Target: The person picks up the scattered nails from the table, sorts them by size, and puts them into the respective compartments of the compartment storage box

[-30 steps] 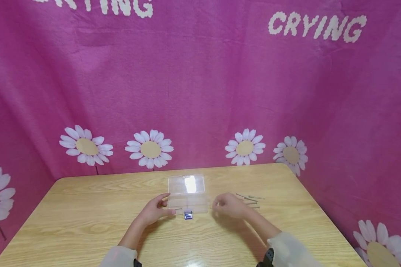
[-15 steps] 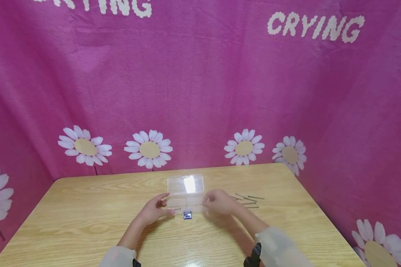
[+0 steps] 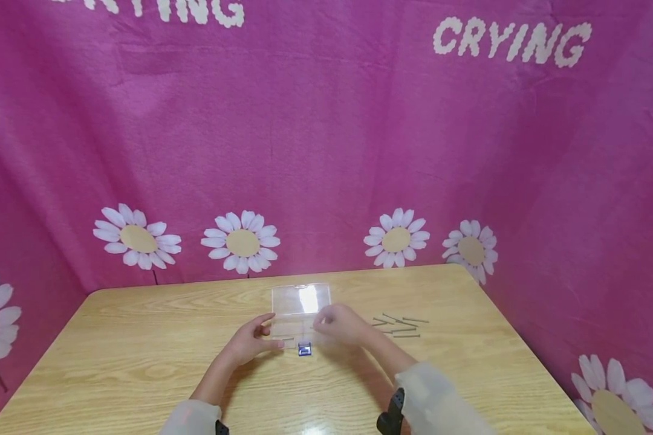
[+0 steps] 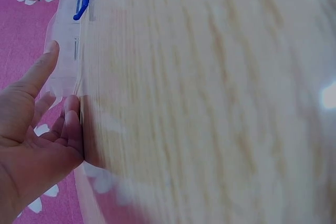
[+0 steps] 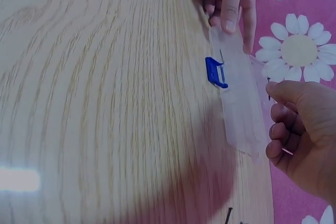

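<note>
A clear plastic box (image 3: 286, 329) stands on the table with its lid (image 3: 291, 300) swung up at the back. Its blue latch (image 3: 304, 349) hangs at the front edge. My left hand (image 3: 247, 342) holds the box's left end, thumb at the front and fingertips toward the back. One nail (image 4: 75, 49) shows inside, near that thumb. Over the right part of the box, my right hand (image 3: 344, 326) pinches another small dark nail (image 5: 269, 89) between thumb and forefinger, the other fingers curled beneath.
Several loose nails (image 3: 407, 336) lie scattered on the wooden table (image 3: 141, 362), right of the box. A pink cloth (image 3: 326, 151) with daisies hangs behind the table and along its sides.
My right hand has moved left from beside the box to above its right part, uncovering more of the loose nails. My left hand stays at the box's left end.
</note>
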A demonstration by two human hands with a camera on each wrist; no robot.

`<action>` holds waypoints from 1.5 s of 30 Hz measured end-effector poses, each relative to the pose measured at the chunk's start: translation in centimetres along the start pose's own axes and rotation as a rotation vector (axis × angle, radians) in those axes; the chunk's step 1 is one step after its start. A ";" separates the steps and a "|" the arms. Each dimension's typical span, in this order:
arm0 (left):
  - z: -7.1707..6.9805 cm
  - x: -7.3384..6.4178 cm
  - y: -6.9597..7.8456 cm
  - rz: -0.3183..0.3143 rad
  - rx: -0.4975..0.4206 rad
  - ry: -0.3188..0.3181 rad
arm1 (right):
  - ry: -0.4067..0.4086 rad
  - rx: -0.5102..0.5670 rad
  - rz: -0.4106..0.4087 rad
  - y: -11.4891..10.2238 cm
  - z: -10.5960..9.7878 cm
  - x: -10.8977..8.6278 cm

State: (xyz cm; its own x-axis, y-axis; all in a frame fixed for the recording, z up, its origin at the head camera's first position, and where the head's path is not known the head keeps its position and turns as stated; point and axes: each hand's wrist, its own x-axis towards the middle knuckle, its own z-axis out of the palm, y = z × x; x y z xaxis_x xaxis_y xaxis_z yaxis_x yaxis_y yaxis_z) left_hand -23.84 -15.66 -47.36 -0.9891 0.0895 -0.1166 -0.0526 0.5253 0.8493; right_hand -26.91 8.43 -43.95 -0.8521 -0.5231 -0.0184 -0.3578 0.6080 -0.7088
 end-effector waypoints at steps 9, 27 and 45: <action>-0.1 -0.1 0.0 0.017 -0.010 0.001 | -0.001 0.041 -0.001 -1.0 1.1 0.7; -0.2 -0.2 -0.1 0.036 -0.031 -0.011 | -0.001 0.044 0.039 -2.5 3.4 2.1; -0.1 0.1 -0.2 0.050 -0.031 0.000 | 0.017 -0.004 0.039 -2.7 4.3 2.8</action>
State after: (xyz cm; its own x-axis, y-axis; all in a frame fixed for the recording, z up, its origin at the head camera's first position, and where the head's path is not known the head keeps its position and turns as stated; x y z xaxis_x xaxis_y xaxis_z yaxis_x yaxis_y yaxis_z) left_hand -23.91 -15.83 -47.47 -0.9907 0.1146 -0.0735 -0.0074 0.4935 0.8697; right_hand -26.69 2.72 -45.09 -0.8717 -0.4888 -0.0335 -0.3260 0.6298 -0.7050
